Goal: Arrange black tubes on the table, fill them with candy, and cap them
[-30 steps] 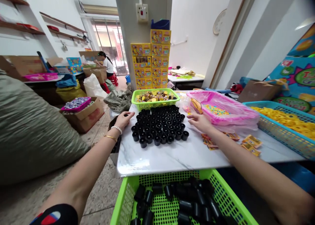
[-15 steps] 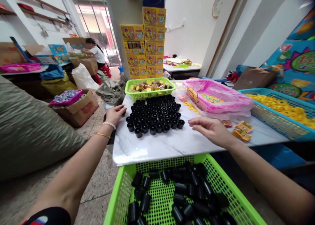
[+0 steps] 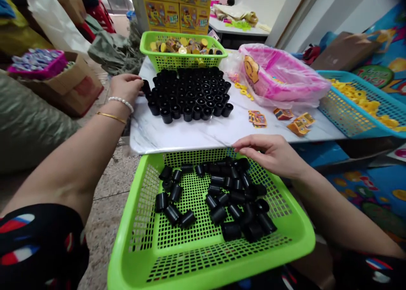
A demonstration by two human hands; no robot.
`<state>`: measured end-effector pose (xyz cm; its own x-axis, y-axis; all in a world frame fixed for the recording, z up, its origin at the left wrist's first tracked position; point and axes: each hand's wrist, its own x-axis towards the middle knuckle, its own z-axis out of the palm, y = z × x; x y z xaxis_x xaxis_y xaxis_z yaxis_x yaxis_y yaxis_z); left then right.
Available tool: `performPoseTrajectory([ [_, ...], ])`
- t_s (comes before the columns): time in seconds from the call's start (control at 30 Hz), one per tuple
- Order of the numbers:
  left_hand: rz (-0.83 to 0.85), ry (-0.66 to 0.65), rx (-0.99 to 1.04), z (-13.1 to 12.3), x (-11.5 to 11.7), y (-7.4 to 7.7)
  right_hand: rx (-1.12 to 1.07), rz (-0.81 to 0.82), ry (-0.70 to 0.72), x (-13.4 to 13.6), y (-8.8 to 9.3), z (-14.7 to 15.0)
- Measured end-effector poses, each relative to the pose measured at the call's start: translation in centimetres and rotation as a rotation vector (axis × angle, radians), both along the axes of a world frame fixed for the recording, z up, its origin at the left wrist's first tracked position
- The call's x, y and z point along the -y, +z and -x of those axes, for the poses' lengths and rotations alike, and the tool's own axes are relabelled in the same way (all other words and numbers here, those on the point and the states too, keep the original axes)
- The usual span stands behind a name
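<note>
My left hand [image 3: 126, 88], with a bead bracelet and a gold bangle at its wrist, pinches a small black plastic cup [image 3: 145, 87] at the left side of the table. Beside it, many similar black cups [image 3: 190, 96] stand upright in a tight cluster on the white marbled table [image 3: 203, 135]. Over the back right rim of a green basket [image 3: 133, 222], close to the table's front edge, hovers my right hand [image 3: 269, 152]. Its fingers are stretched out with nothing visible in them. Inside that basket, loose black cups [image 3: 233, 230] lie on their sides.
Behind the cluster sits a smaller green basket [image 3: 184, 62] of yellow-topped pieces. To the right are a plastic-lined pink basket [image 3: 285, 87], orange packets [image 3: 301, 124] and a blue basket [image 3: 364, 120] of yellow pieces. A cardboard box [image 3: 69, 87] stands on the left floor.
The view has tipped down, showing more of the large green basket. My right hand has come from above the table to the basket's rim. My left hand stays by the cluster's left side.
</note>
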<state>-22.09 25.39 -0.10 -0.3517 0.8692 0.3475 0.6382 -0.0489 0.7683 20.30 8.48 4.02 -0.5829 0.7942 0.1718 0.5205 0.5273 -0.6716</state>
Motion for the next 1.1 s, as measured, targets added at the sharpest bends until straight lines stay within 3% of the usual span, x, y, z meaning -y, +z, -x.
performPoseTrajectory([
  [0.1, 0.123, 0.057, 0.156, -1.4, 0.5, 1.1, 0.022, -0.025, 0.086, 0.6, 0.0, 1.0],
  [0.2, 0.150, 0.107, 0.243, -2.6, 1.4, 2.6, 0.058, -0.123, 0.269, 0.8, 0.1, 3.2],
  [0.3, 0.092, 0.137, 0.262, -3.9, 4.6, 4.2, 0.150, -0.212, 0.455, 0.4, -0.1, 6.0],
  [0.4, 0.024, 0.067, 0.255, -5.8, 11.3, 5.4, 0.333, -0.248, 0.585, -0.2, -1.3, 9.2],
  [0.47, -0.013, -0.099, 0.228, -7.4, 17.0, 5.7, 0.438, -0.279, 0.701, -0.5, -2.9, 11.3],
  [0.57, 0.125, -0.255, -0.106, -9.7, 24.7, 5.1, 0.464, -0.356, 0.835, -0.7, -6.0, 13.7],
  [0.67, 0.269, -0.460, -0.532, -11.3, 28.7, 3.2, 0.427, -0.423, 0.841, -0.4, -8.4, 14.3],
  [0.77, 0.390, -0.549, -0.857, -12.1, 29.4, 1.9, 0.436, -0.451, 0.828, -0.1, -8.7, 13.5],
  [0.83, 0.449, -0.596, -0.945, -12.5, 28.9, 1.7, 0.449, -0.456, 0.807, 0.1, -8.0, 12.5],
  [0.93, 0.486, -0.674, -0.959, -13.2, 27.8, 1.8, 0.408, -0.428, 0.746, 0.2, -6.3, 11.0],
  [1.1, 0.506, -0.763, -0.904, -14.6, 25.5, 0.5, 0.169, -0.213, 0.501, 0.4, -4.1, 8.9],
])
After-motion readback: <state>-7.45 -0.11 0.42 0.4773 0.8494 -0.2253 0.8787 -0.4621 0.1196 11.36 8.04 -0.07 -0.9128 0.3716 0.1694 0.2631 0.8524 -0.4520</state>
